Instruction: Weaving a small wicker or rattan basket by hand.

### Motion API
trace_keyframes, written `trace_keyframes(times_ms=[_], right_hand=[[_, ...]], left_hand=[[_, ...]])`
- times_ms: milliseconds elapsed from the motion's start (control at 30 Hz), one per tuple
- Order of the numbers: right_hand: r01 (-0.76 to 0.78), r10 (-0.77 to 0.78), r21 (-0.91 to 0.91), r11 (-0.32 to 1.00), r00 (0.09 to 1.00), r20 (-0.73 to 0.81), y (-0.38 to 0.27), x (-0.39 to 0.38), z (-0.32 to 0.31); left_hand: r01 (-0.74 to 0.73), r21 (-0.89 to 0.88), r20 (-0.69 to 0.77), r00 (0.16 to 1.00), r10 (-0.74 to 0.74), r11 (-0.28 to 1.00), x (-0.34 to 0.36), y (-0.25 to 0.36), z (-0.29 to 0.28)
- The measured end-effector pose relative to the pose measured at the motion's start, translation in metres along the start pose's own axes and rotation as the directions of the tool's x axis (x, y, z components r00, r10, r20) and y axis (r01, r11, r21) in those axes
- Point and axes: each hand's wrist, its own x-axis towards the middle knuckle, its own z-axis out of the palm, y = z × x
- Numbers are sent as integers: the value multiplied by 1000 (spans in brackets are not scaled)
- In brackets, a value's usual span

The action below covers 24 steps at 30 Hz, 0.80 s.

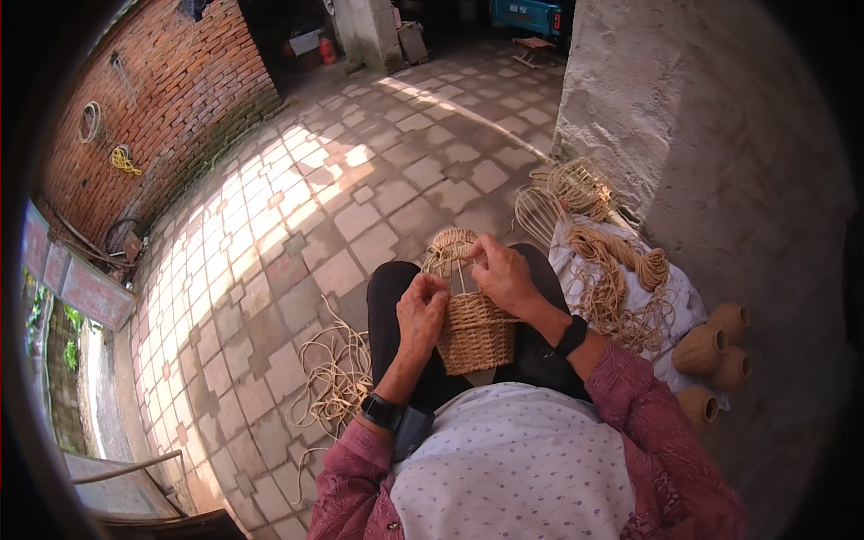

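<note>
A tan woven basket (477,337) rests on my lap between my knees. Its lower body is tightly woven, and a narrower woven section (453,238) stands at its far end, with thin strands showing across the gap between them. My left hand (423,315) is at the basket's left side, its thumb and fingers pinched together; whatever lies between them is too small to make out. Over the far right part, my right hand (504,277) is closed, fingertips pinching a thin tan cord by the narrow section. Its palm side is hidden.
Loose tan cord (333,378) lies tangled on the paving left of my leg. To the right, coiled rope (603,256) sits on a white cloth (679,297), near several brown pots (700,349) and a rough wall (621,99). A brick wall (171,99) stands far left.
</note>
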Motion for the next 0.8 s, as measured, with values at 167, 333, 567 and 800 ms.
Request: trace_keyframes(times_ms=[167, 333, 567, 800], right_hand=[[-219, 209, 229, 949, 976, 64, 11, -13, -21], [-100, 92, -72, 992, 989, -114, 66, -29, -26], [-384, 387, 442, 811, 918, 86, 73, -40, -47], [-422, 409, 552, 720, 899, 154, 90, -38, -59]], left_hand=[[33, -52, -27, 999, -34, 998, -1, 0, -1], [42, -42, 5, 999, -42, 998, 0, 5, 1], [-44, 305, -8, 999, 49, 951, -5, 23, -2], [-437, 463, 153, 896, 417, 771, -1, 52, 20]])
